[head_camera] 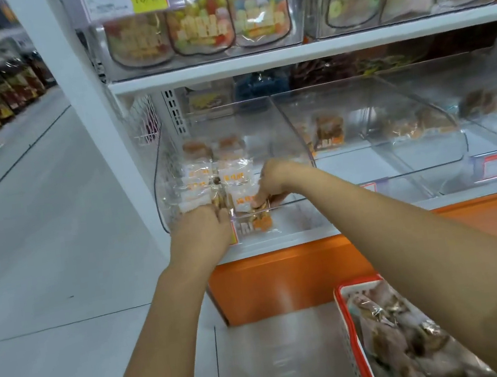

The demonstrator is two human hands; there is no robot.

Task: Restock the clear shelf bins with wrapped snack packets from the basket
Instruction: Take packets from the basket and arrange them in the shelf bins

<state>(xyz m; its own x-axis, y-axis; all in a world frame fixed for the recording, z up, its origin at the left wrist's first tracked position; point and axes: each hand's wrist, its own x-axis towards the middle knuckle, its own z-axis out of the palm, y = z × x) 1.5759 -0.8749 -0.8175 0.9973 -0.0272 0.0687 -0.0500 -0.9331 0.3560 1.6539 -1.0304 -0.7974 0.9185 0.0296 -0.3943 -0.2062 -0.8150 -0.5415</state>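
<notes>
Both hands reach into the leftmost clear shelf bin (289, 125). Rows of white-and-orange wrapped snack packets (234, 174) lie inside it. My left hand (203, 226) is at the bin's front left corner, fingers curled on a packet (220, 200) with brown contents. My right hand (272, 181) is inside the bin to the right of the rows, fingers bent down onto a packet (245, 200) at the front. The red basket (341, 300) stands at the lower right on the floor, holding several wrapped packets (399, 342).
Two more clear bins (425, 138) to the right hold a few packets at the back. Above, a white shelf (286, 55) carries bags of coloured sweets. An orange base panel (285, 276) runs under the bins. An aisle with bottles lies to the left.
</notes>
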